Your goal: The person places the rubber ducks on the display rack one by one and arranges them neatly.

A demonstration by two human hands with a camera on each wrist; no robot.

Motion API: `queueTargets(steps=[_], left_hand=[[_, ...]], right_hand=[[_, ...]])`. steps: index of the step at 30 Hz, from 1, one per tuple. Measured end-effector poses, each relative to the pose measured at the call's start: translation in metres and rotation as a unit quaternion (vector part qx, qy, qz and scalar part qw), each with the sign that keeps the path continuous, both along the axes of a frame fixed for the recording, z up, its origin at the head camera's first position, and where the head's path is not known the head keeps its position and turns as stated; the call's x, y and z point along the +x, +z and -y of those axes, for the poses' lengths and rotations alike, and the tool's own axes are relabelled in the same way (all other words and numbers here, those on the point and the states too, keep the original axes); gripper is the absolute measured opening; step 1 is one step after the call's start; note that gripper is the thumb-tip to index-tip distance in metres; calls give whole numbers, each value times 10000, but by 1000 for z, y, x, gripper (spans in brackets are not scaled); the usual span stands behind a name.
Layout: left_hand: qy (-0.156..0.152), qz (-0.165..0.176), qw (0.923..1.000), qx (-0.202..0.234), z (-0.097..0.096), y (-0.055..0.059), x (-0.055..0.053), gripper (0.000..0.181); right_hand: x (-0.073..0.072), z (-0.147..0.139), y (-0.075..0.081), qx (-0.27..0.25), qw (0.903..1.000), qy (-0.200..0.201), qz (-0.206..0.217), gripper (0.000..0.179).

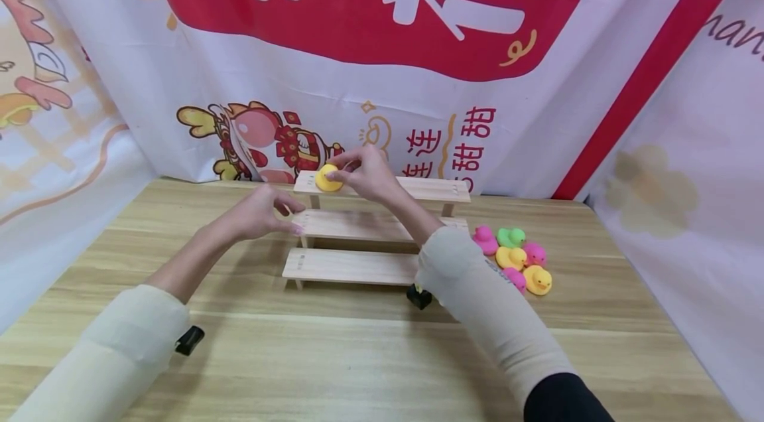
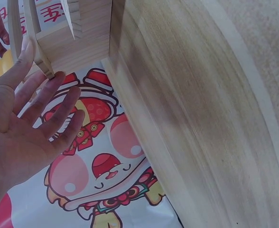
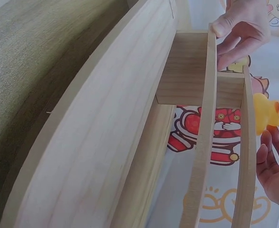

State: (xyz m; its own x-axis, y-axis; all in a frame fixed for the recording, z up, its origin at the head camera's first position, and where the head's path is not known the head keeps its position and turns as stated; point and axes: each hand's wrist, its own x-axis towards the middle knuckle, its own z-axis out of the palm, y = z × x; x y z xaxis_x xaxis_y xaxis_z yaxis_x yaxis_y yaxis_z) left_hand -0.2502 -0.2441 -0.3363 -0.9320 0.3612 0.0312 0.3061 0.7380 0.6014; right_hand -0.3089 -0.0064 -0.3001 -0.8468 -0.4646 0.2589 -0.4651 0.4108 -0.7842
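A light wooden three-tier display shelf (image 1: 352, 266) stands on the table before the backdrop. My right hand (image 1: 370, 173) pinches a yellow rubber duck (image 1: 327, 179) at the left end of the top tier. In the right wrist view the duck (image 3: 266, 113) is between thumb and fingers, close against the top board. My left hand (image 1: 265, 213) holds the left end of the middle tier, thumb above and fingers beneath. The left wrist view shows that hand (image 2: 32, 121) with its thumb and index finger at the board's corner and the other fingers spread.
Several pink, green and yellow rubber ducks (image 1: 538, 280) lie grouped on the table (image 1: 286, 362) right of the shelf. A printed cloth backdrop (image 1: 370, 90) hangs right behind the shelf. My right forearm crosses in front of the shelf's right half. Small black objects (image 1: 190, 340) show beside both sleeves.
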Motion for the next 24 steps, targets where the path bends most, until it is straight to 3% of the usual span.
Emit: queueTargets(steps=[13, 24], left_hand=[[44, 94, 9999, 54, -3, -1, 0, 45], [-58, 13, 9999, 159, 2, -7, 2, 47]], right_hand=[[0, -5, 0, -23, 9999, 101, 22, 29], [4, -29, 5, -223, 9997, -9, 131, 30]])
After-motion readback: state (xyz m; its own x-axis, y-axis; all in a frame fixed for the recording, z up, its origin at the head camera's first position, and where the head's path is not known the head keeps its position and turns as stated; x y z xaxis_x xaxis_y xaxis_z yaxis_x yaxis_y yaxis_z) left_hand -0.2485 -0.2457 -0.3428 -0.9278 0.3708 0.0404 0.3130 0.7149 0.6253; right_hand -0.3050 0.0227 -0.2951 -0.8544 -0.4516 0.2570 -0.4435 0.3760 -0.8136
